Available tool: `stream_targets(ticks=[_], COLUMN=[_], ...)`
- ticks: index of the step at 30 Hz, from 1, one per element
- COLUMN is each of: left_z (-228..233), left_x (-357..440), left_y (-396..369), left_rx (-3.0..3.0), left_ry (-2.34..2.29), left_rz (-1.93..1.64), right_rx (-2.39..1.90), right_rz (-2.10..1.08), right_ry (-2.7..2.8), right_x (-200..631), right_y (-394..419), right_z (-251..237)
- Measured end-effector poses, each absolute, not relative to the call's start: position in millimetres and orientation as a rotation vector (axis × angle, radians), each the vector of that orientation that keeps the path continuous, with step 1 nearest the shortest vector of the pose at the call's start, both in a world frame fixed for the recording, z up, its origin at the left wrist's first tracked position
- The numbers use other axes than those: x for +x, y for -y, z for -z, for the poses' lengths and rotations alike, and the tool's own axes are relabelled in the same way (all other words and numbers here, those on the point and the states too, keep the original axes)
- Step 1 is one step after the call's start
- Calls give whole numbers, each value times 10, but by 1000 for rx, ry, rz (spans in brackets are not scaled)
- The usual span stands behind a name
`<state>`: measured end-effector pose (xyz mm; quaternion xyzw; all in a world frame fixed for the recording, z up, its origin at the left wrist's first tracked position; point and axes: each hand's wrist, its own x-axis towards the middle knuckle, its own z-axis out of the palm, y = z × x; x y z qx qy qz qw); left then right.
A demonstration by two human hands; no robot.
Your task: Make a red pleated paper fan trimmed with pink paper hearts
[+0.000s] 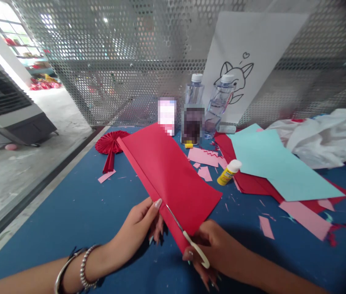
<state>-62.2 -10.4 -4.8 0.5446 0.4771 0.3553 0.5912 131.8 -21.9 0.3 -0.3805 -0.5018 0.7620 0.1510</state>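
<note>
Holding a broad sheet of red paper (173,163), creased along its left edge, over the blue table (77,216); pinching that edge with the left hand (143,220), gripping white-handled metal scissors (193,245) in the right hand (212,241), with the blade along the crease. Shows, farther left, a pleated red paper fan (111,145); to the right, a yellow glue stick (228,173) with white cap, near pink paper scraps (203,156) and a light-blue paper sheet (289,167); behind, two clear plastic bottles (218,100)
</note>
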Motion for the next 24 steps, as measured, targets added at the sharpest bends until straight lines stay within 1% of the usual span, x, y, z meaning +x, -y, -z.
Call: stream_targets(ticks=[8,14,18,21,24], left_z=[60,31,-20,-24,0], left_x=[-625,-629,-634,-632,-627], left_y=[103,99,96,110,130], left_rx=[1278,1232,1209,1237,1278], left_ry=[-1090,-1082,-1075,-1034,-997], left_rz=[-811,-783,-764,-745,-726], right_rx=[-1045,-1061,-972,-925,-998], right_rz=[-2204,-2301,-2347,-2306,-2246], right_ry=[1378,1275,1291,1336,1345], right_x=[1308,1339,1370,1372,1346], right_y=[225,178,137,139,174], right_z=[6,75,75,54,39])
